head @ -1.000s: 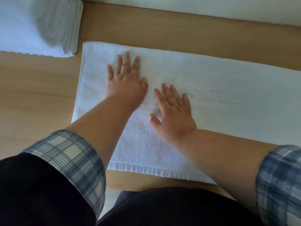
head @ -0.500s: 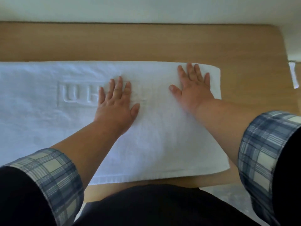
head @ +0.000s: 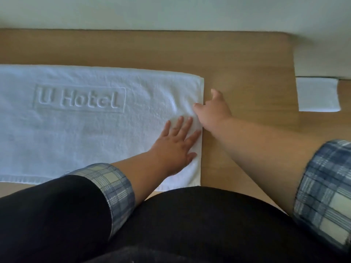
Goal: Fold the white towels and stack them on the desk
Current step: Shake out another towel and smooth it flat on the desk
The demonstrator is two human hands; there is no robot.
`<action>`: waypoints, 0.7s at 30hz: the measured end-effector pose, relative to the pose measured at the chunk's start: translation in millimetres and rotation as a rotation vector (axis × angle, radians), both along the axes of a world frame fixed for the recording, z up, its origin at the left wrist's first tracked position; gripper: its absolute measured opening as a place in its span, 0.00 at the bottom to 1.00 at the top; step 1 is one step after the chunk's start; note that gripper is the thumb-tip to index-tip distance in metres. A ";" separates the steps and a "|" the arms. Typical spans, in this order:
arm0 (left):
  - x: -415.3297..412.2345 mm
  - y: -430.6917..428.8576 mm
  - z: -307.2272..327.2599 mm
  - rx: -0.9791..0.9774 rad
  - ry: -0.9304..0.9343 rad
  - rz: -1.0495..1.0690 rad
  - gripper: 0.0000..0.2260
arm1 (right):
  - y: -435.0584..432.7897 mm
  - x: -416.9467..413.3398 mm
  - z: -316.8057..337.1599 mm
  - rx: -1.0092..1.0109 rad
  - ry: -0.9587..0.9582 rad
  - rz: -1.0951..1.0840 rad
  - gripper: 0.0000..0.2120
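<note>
A long white terry towel [head: 81, 130] lies flat along the light wooden bench [head: 247, 59], with "U Hotel" pressed in relief inside a rectangular frame. Its left part runs out of view. The left hand [head: 176, 147] rests palm down on the towel near its right end, fingers straight and spread. The right hand [head: 212, 112] pinches the towel's right edge, thumb on top of the cloth and fingers curled down at the hem. Both forearms are bare below rolled blue-and-cream plaid cuffs [head: 117, 188] and dark sleeves. A small white folded cloth [head: 317, 93] lies past the bench's right end, well apart from the towel.
</note>
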State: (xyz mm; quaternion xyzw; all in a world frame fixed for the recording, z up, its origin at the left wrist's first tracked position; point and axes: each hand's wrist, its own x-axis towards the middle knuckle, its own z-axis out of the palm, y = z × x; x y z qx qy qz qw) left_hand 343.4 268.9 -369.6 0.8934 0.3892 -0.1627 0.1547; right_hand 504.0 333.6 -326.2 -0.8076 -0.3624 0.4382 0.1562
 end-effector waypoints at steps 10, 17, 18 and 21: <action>-2.2 -23.2 35.2 -0.003 -0.457 0.253 0.31 | -3.1 -7.2 -0.1 -0.359 0.377 -0.101 0.18; 1.4 -27.0 51.2 -0.241 -0.289 0.914 0.42 | -8.9 -21.6 0.6 -0.207 0.431 -0.132 0.19; 8.3 -28.0 53.6 -0.274 -0.278 0.947 0.46 | -8.9 -22.8 1.7 -0.204 0.460 -0.155 0.18; 26.7 -28.9 60.4 -0.353 -0.224 1.028 0.54 | -6.9 -30.7 12.9 -0.221 0.566 -0.219 0.14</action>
